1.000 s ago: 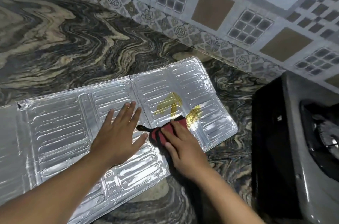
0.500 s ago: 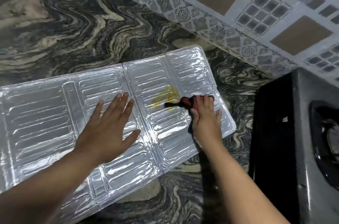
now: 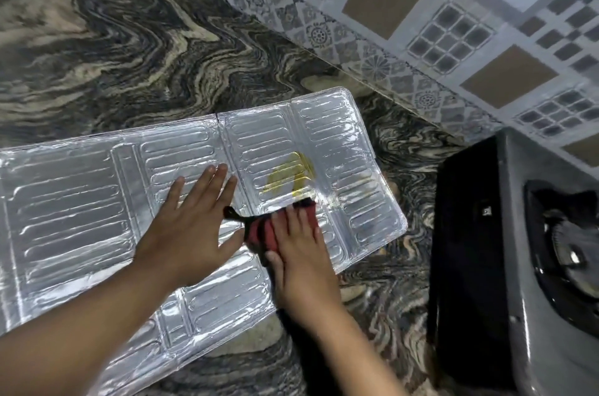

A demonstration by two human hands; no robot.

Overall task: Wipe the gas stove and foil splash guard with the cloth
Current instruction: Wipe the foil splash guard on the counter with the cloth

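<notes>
The foil splash guard (image 3: 81, 201) lies flat and unfolded on the marbled counter, silver with embossed ribs. A yellow smear (image 3: 288, 177) marks its right panel. My left hand (image 3: 191, 227) presses flat on the middle of the guard, fingers spread, holding nothing. My right hand (image 3: 301, 253) presses a red cloth with black trim (image 3: 259, 230) onto the foil, just below the smear; the fingers cover most of the cloth. The gas stove (image 3: 531, 266) stands at the right edge, grey-topped with a black side and one burner showing.
The dark swirled stone counter (image 3: 129, 55) stretches far to the left and behind the guard. A patterned tiled wall (image 3: 421, 23) runs along the back. A narrow strip of counter separates the guard's right edge from the stove.
My right hand has pulled the cloth back toward me and to the left, off the guard's right end. The yellow smear is uncovered again. My left hand stays planted on the foil.
</notes>
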